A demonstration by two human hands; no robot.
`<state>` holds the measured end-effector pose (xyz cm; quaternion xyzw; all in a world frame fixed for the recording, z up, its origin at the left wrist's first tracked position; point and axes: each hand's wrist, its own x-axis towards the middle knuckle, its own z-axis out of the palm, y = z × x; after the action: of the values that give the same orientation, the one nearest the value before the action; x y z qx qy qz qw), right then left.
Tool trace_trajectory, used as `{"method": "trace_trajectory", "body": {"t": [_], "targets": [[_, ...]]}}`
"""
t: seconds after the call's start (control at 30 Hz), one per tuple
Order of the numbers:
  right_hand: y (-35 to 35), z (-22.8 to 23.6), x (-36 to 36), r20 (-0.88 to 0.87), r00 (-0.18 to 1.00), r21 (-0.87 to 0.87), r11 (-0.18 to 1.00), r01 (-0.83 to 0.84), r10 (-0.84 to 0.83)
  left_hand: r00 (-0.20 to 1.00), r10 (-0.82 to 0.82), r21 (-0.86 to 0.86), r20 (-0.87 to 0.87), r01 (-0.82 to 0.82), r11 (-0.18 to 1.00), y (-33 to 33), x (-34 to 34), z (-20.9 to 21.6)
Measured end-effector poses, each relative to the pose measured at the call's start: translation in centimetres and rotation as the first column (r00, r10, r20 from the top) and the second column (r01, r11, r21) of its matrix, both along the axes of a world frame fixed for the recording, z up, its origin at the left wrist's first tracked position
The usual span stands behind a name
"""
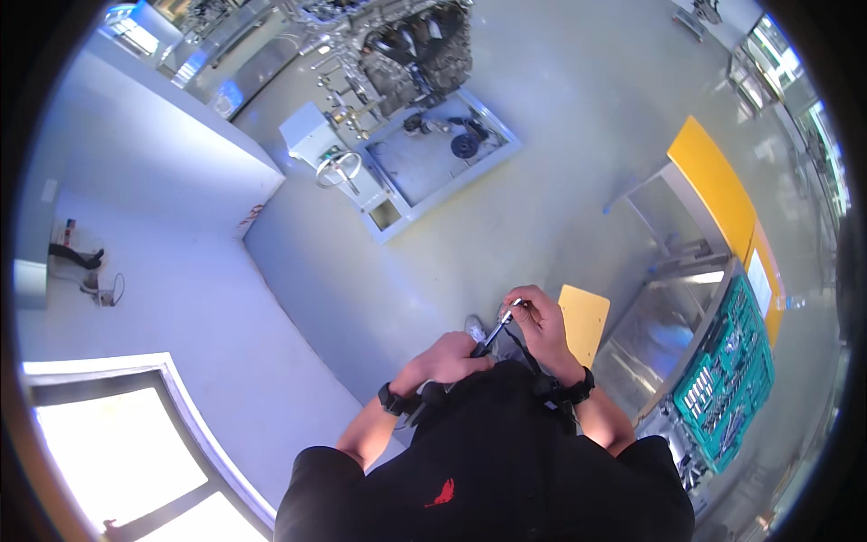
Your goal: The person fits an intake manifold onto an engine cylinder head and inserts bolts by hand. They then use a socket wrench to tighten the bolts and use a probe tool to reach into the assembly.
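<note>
At lower centre, left hand (449,358) and right hand (539,325) grasp a slim silver, dark-handled tool (498,331), its ends partly hidden.

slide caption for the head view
Left hand and right hand hold a metal tool, an engine on a stand ahead.

The left hand (453,355) partly hides the tool (497,331) (upper edge crops the engine (417,56)).
</note>
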<state>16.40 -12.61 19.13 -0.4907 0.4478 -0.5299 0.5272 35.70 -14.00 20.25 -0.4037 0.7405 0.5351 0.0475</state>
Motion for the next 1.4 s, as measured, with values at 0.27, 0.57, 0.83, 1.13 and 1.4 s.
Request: {"method": "trace_trajectory", "body": {"t": [0.27, 0.57, 0.83, 1.13, 1.4], "targets": [[-4.3, -0.2, 1.1, -0.004, 1.000, 0.150, 0.989, -0.015, 0.016, 0.997, 0.051, -0.213, 0.057, -0.038, 0.976, -2.6, 0.9, -0.7], [-14.2, -0.7, -1.2, -0.119, 0.971, 0.119, 0.974, -0.194, 0.208, 0.982, 0.000, -0.334, 0.187, 0.064, 0.941, -11.7, -0.9, -0.7], [-26.1, -0.9, -3.6, -0.558, 0.828, -0.258, 0.937, -0.235, 0.054, 0.915, 0.114, -0.443, 0.386, 0.076, 0.893, -21.5, -4.9, -0.2], [-35.1, 1.4, -6.5, -0.341, 0.901, 0.091, 0.963, -0.253, 0.269, 0.921, 0.285, -0.466, 0.267, -0.136, 0.874, -28.4, -8.9, 1.2], [-40.6, -2.0, -3.8, -0.768, 0.638, -0.155, 0.951, -0.269, 0.056, 0.858, 0.411, -0.541, 0.309, -0.197, 0.818, -31.1, -8.2, -0.4]]}}
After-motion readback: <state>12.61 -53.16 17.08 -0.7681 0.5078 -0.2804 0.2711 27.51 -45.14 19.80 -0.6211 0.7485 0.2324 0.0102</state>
